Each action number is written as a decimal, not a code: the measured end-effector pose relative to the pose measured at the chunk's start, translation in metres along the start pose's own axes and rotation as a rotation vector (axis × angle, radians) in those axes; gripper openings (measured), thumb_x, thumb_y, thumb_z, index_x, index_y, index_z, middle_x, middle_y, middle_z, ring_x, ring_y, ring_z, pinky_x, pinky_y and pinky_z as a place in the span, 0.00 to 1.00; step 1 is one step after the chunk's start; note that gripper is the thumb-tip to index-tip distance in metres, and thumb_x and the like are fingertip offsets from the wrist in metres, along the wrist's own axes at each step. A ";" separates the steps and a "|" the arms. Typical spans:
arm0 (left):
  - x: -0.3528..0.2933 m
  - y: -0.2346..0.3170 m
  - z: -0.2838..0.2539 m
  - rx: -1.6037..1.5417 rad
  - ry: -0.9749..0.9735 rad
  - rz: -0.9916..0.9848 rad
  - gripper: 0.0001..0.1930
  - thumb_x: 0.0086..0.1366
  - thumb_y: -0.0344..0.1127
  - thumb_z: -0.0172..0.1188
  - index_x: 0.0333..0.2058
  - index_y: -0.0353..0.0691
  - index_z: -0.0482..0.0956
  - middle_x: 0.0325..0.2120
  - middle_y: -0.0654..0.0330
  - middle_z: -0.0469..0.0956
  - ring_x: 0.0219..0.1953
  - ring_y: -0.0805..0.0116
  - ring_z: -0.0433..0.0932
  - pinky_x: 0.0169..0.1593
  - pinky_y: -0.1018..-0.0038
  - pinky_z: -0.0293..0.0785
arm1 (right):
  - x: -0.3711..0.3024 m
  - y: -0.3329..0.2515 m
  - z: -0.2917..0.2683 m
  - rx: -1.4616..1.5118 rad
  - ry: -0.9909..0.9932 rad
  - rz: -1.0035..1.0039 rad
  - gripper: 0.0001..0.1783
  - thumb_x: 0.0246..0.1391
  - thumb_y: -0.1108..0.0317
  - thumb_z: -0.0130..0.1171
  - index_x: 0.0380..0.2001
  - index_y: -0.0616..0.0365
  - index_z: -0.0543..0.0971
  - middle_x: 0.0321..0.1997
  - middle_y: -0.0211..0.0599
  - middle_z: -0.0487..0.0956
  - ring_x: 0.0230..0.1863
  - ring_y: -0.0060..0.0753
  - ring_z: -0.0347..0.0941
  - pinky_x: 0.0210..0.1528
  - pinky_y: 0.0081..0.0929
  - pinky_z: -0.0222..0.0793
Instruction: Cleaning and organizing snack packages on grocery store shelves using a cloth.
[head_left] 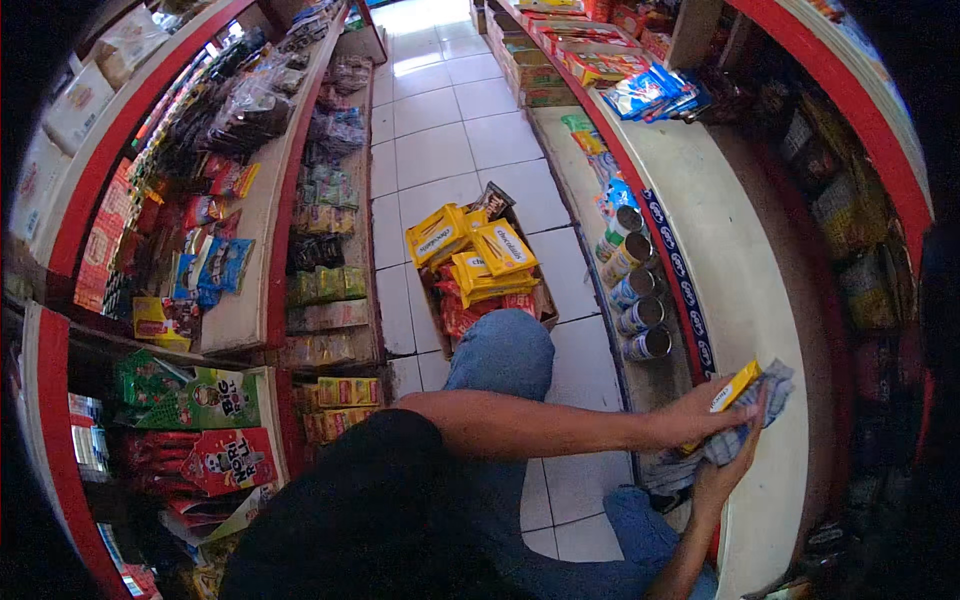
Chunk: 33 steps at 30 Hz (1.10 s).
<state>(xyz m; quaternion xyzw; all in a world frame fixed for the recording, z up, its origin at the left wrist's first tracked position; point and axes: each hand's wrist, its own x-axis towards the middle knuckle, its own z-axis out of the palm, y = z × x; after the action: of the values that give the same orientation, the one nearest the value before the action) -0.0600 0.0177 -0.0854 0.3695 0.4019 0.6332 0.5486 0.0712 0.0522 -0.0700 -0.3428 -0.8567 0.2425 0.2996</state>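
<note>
Over the pale shelf board on the right, my left hand (688,416) is closed around a yellow packet (738,387), which is tilted. A crumpled grey cloth (776,388) lies against the packet, gripped by my right hand (722,478). Parts of the packet are hidden by my fingers and the cloth. On the tiled floor ahead of my knee stands a cardboard box (547,304) with several similar yellow packets (505,248) piled in it. Red packets (458,316) show beneath them, and a dark packet (494,199) leans at the back.
Several tins (636,287) line the lower right shelf. Blue packets (655,92) lie farther back on the pale board (735,240). At left, shelves hold snack packets (225,262) and large red and green bags (228,462). A tiled aisle (430,130) runs between the shelves.
</note>
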 end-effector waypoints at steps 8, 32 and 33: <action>0.014 0.016 -0.021 -0.282 0.113 -0.147 0.20 0.66 0.53 0.58 0.44 0.42 0.75 0.28 0.68 0.78 0.27 0.81 0.76 0.29 0.82 0.73 | -0.004 0.012 0.002 0.379 0.068 0.230 0.36 0.47 0.84 0.49 0.64 0.65 0.61 0.65 0.47 0.66 0.65 0.42 0.60 0.69 0.36 0.50; 0.026 0.024 -0.042 -0.212 0.128 -0.187 0.21 0.69 0.52 0.54 0.44 0.37 0.75 0.32 0.64 0.80 0.30 0.78 0.80 0.35 0.80 0.78 | -0.018 0.020 -0.012 0.533 0.113 0.336 0.33 0.46 0.80 0.45 0.60 0.65 0.65 0.57 0.44 0.71 0.61 0.35 0.65 0.64 0.28 0.58; 0.024 0.022 -0.039 -0.284 0.041 -0.255 0.21 0.69 0.52 0.54 0.45 0.37 0.74 0.32 0.65 0.80 0.31 0.78 0.80 0.35 0.79 0.78 | -0.022 0.030 -0.013 0.562 0.181 0.435 0.31 0.48 0.78 0.44 0.60 0.64 0.65 0.58 0.44 0.70 0.62 0.36 0.64 0.65 0.28 0.57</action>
<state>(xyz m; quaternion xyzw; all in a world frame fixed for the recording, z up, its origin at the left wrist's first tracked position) -0.1073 0.0356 -0.0804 0.2216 0.3630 0.6164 0.6628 0.1060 0.0585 -0.0868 -0.4412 -0.6337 0.4952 0.3983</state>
